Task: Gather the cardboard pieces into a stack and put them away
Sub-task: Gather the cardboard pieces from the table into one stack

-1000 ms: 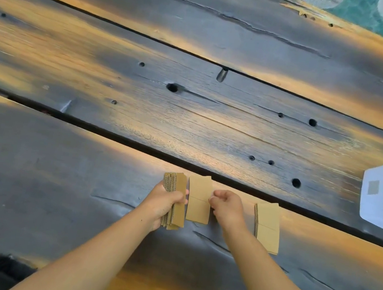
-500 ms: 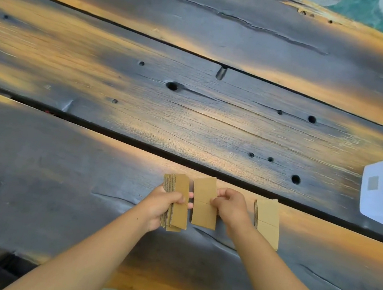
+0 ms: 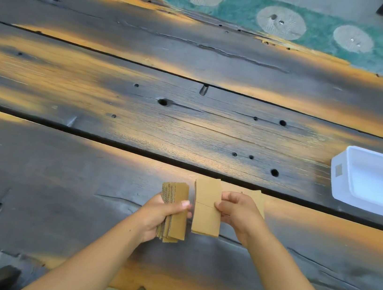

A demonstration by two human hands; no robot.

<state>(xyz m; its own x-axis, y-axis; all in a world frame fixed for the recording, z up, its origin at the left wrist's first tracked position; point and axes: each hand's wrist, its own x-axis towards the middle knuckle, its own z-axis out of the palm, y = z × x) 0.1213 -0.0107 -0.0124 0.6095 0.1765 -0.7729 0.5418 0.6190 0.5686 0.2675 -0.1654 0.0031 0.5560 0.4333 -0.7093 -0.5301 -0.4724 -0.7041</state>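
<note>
My left hand [image 3: 163, 213] grips a stack of brown corrugated cardboard pieces [image 3: 175, 210] on edge, thumb across its face. Just to the right, my right hand [image 3: 237, 211] pinches the right edge of a single flat cardboard piece [image 3: 206, 208] with a crease across its middle. That piece stands a small gap away from the stack. Behind my right hand, another small pile of cardboard pieces [image 3: 257, 199] lies on the dark wooden table [image 3: 106, 182], mostly hidden by the hand.
An empty white plastic bin [image 3: 374, 183] stands at the right edge of the table. The tabletop is made of rough dark planks with gaps and holes. Beyond the far edge lies a green patterned rug [image 3: 241, 11].
The view has tilted up, showing the rug beyond the table. My right hand has moved the single piece slightly closer to the stack and now covers most of the right pile.
</note>
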